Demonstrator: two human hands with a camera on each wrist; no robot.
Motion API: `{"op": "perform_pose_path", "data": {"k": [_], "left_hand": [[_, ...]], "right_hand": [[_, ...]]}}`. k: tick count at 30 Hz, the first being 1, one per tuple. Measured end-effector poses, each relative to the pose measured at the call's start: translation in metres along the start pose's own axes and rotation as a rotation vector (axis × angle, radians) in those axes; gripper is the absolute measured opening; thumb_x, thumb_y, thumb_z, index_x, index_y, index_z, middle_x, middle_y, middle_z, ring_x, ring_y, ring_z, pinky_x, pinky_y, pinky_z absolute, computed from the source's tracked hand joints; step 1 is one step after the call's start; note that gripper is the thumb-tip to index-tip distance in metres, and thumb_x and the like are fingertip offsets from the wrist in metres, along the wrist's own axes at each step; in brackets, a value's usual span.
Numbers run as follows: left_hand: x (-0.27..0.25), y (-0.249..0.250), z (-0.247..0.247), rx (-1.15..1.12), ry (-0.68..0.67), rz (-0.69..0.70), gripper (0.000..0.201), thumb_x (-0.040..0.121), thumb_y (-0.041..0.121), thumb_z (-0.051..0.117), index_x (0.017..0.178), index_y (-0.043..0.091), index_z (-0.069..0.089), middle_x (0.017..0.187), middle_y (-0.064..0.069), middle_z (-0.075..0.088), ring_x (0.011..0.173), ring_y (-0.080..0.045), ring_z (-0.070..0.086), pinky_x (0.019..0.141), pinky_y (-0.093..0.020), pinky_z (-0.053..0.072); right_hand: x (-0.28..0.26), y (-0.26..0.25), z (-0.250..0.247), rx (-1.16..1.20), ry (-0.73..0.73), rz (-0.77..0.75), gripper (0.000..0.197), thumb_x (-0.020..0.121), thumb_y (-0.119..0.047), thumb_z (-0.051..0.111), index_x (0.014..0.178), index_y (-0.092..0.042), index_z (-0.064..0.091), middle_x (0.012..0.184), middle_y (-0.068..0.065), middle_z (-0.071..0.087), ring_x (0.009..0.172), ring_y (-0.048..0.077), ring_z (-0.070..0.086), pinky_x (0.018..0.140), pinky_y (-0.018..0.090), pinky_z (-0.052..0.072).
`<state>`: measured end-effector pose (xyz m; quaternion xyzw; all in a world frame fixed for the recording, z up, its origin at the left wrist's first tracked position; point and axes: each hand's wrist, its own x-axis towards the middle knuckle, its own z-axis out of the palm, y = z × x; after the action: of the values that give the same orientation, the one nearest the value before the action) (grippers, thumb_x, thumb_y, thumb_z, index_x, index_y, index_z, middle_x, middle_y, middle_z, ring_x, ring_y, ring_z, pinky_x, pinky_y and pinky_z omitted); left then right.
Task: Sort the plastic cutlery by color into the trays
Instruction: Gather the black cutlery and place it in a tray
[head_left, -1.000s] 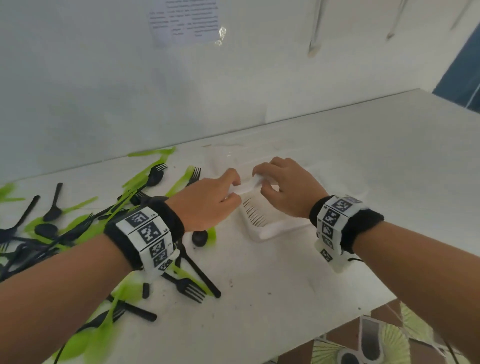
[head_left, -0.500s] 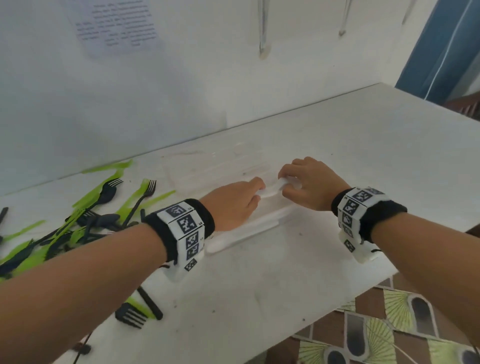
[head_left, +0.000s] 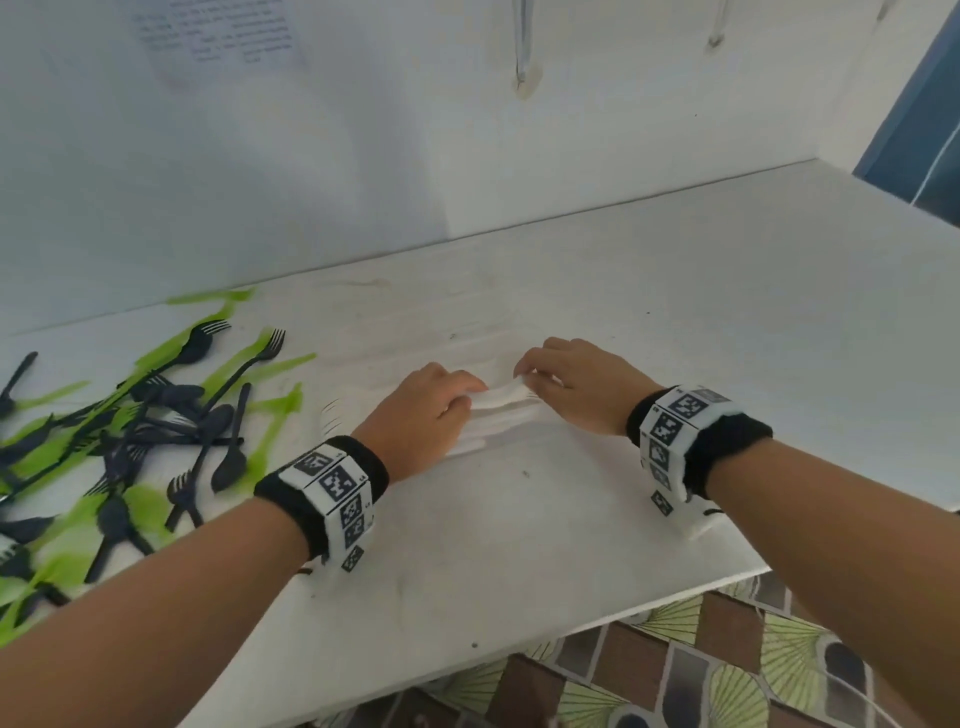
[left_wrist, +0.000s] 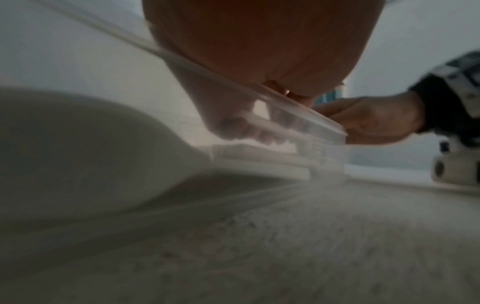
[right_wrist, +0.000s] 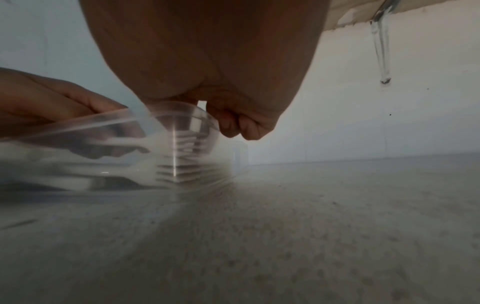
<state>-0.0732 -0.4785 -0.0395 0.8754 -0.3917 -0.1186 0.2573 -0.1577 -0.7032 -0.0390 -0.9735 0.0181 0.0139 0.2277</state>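
A bundle of white plastic cutlery (head_left: 501, 397) lies in a clear tray (head_left: 467, 338) at the middle of the white table. My left hand (head_left: 431, 410) grips its left end with curled fingers. My right hand (head_left: 566, 384) pinches its right end. In the left wrist view my left fingers (left_wrist: 241, 127) show through the clear tray wall (left_wrist: 319, 131), with the right hand (left_wrist: 376, 121) beyond. White fork tines (right_wrist: 182, 170) show inside the tray in the right wrist view, the left hand (right_wrist: 64, 102) behind them. Black and green cutlery (head_left: 156, 415) lies mixed at the left.
The table's front edge (head_left: 623, 618) runs close below my wrists, with patterned floor under it. A white wall (head_left: 363, 156) stands right behind the tray. The table surface (head_left: 727, 312) stretches bare to the right.
Both hands have come down lower with the white cutlery onto the pieces in the clear tray. My view has turned a little to the right, so the mixed pile sits further left.
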Motion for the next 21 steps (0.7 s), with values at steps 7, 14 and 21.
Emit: {"op": "perform_pose_path", "data": {"k": [7, 14, 21], "left_hand": [[0.006, -0.004, 0.003, 0.105, 0.039, 0.024, 0.029, 0.100, 0.032, 0.044, 0.115, 0.033, 0.070, 0.093, 0.012, 0.056, 0.101, -0.018, 0.047, 0.101, -0.040, 0.039], [0.010, 0.001, -0.002, -0.090, 0.035, -0.010, 0.016, 0.097, 0.028, 0.064, 0.100, 0.033, 0.079, 0.087, 0.015, 0.067, 0.082, -0.004, 0.058, 0.078, -0.016, 0.041], [0.008, 0.000, -0.002, -0.137, 0.028, -0.059, 0.012, 0.095, 0.028, 0.069, 0.097, 0.031, 0.080, 0.087, 0.019, 0.068, 0.082, 0.001, 0.059, 0.078, -0.013, 0.043]], "right_hand": [[0.001, 0.001, -0.005, -0.012, -0.018, -0.032, 0.023, 0.104, -0.036, 0.040, 0.116, -0.041, 0.060, 0.103, -0.008, 0.055, 0.097, 0.015, 0.052, 0.083, 0.033, 0.041], [0.004, -0.004, -0.010, 0.010, -0.046, -0.027, 0.019, 0.098, -0.032, 0.048, 0.108, -0.037, 0.063, 0.101, -0.009, 0.055, 0.097, 0.013, 0.049, 0.080, 0.031, 0.037], [0.008, -0.009, -0.011, -0.011, -0.046, -0.022, 0.019, 0.098, -0.035, 0.044, 0.096, -0.033, 0.063, 0.095, -0.007, 0.060, 0.096, 0.018, 0.046, 0.084, 0.037, 0.042]]}}
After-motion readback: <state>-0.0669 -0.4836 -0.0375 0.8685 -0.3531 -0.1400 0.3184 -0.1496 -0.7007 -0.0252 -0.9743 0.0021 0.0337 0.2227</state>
